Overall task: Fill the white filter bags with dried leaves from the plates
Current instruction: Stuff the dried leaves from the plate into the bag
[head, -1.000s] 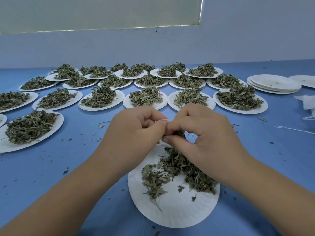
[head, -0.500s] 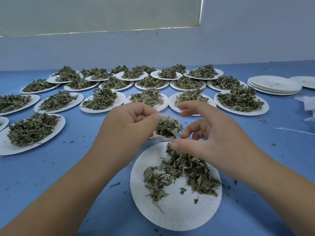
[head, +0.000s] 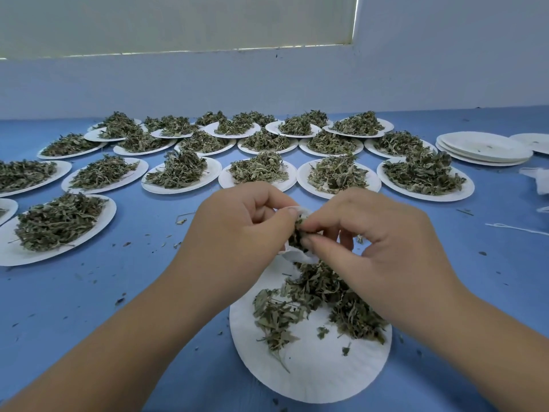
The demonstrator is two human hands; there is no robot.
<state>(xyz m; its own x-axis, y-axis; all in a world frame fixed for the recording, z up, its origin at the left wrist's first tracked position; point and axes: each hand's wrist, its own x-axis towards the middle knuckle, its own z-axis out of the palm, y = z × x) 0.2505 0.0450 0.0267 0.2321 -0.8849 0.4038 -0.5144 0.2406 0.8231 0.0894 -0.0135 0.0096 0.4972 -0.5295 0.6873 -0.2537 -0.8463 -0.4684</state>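
Observation:
My left hand (head: 237,233) grips a white filter bag (head: 300,255) by its rim, just above the near paper plate (head: 312,373). Green leaves show in the bag's mouth. My right hand (head: 377,242) pinches dried leaves (head: 298,226) with thumb and fingertips right at that mouth, touching the left thumb. Most of the bag is hidden behind both hands. A loose heap of dried leaves (head: 320,301) lies on the near plate under my right hand.
Several white plates heaped with dried leaves (head: 181,173) fill the blue table (head: 89,292) beyond my hands. A stack of bare plates (head: 484,148) sits at the far right, with white bags (head: 539,179) and a loose string (head: 517,228) near the right edge. Leaf crumbs dot the table.
My right hand, spread away from the bag half a second ago, has closed back in on the bag's mouth with leaves. The left hand keeps holding the bag in place.

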